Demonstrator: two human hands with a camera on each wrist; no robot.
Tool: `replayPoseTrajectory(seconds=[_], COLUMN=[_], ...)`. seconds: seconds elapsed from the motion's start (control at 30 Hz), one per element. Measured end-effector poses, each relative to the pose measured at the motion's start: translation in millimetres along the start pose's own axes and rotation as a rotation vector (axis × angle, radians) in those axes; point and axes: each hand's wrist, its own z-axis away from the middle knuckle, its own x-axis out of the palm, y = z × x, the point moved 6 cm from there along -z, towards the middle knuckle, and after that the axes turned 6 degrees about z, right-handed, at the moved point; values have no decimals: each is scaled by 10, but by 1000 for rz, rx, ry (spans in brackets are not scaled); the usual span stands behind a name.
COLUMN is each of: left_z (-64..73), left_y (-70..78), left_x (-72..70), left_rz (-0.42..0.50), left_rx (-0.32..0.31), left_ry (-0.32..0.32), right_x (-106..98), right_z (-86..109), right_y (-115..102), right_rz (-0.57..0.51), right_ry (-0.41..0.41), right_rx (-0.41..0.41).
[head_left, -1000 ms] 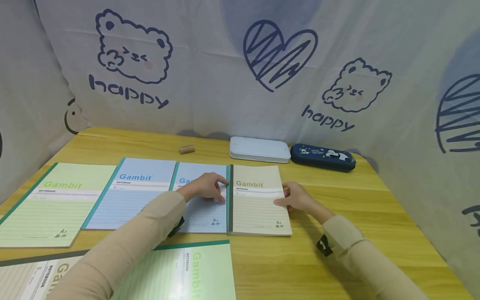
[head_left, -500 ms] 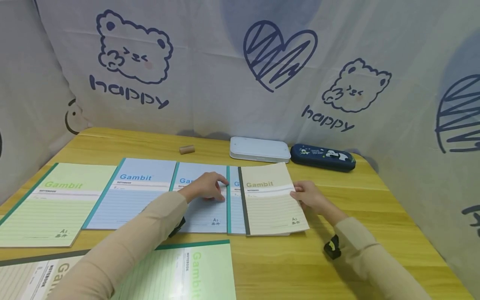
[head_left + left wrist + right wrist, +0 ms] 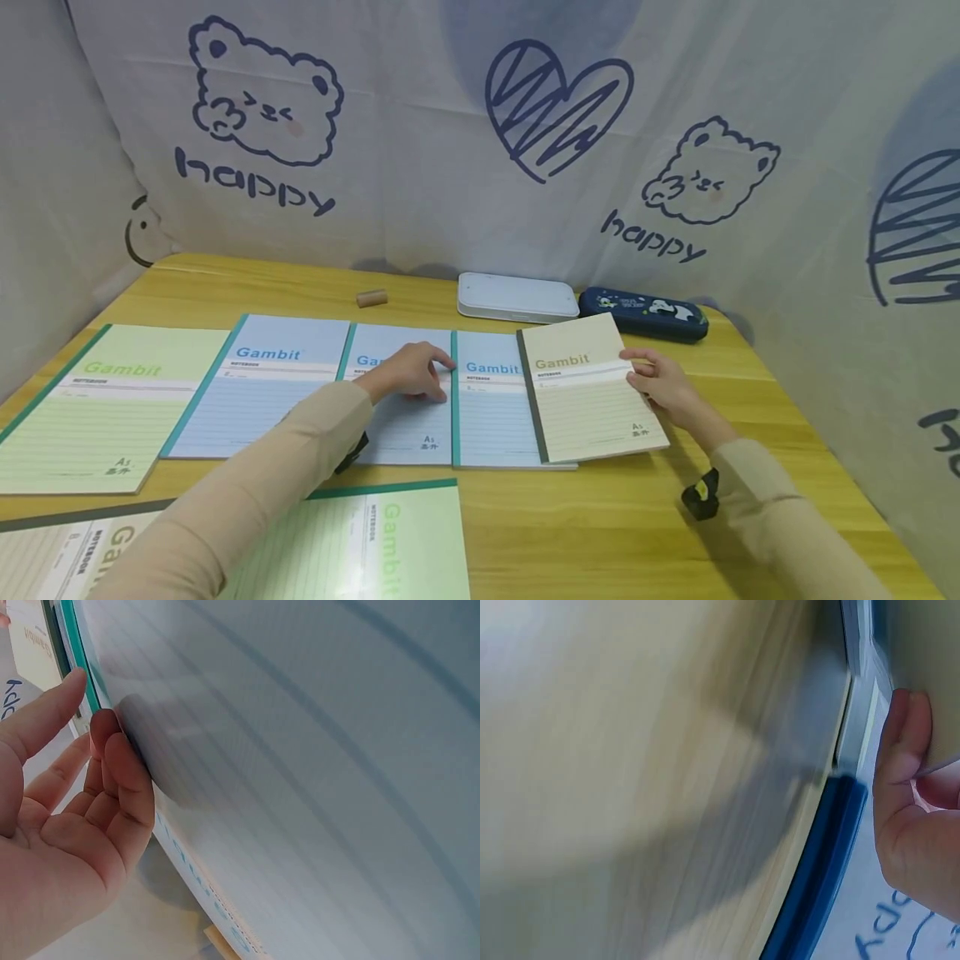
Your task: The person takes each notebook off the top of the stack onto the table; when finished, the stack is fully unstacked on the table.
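In the head view, my right hand (image 3: 667, 385) pinches the right edge of a beige Gambit notebook (image 3: 592, 400). That notebook is tilted and lifted, its dark spine overlapping the right part of a blue notebook (image 3: 487, 417). The right wrist view shows my fingers (image 3: 904, 727) against its underside. My left hand (image 3: 411, 371) rests over another blue notebook (image 3: 405, 429), near that notebook's right edge. In the left wrist view its fingers (image 3: 127, 780) are loosely bent, with nothing between them and the thumb.
Further left lie a third blue notebook (image 3: 258, 400) and a green notebook (image 3: 112, 417). In front are another green notebook (image 3: 337, 542) and a beige one (image 3: 45, 558), partly under my left sleeve. A white case (image 3: 517, 297), a navy panda case (image 3: 645, 314) and a brown cylinder (image 3: 371, 297) stand at the back.
My right hand has moved right with the beige notebook, raising and tilting it and uncovering the blue notebook beneath. The left hand has stayed in place.
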Motion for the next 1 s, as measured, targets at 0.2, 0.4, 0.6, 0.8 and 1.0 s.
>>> replayPoseTrajectory(seconds=[0.2, 0.4, 0.6, 0.8, 1.0], left_z=[-12, -22, -14, -13, -18], left_y=[-19, -36, -38, -45, -51], left_x=[-14, -20, -20, -17, -6], left_rz=[15, 27, 29, 32, 34], left_rx=[-10, -13, -18, -26, -27], left_ry=[-4, -4, 1, 6, 4], right_x=[-269, -465, -500, -471, -416], right_z=[14, 18, 38, 18, -11], right_y=[134, 261, 302, 342, 382], right_rz=[1, 67, 94, 40, 21], right_ry=[20, 26, -1, -59, -123], right_rx=[36, 100, 126, 111, 94])
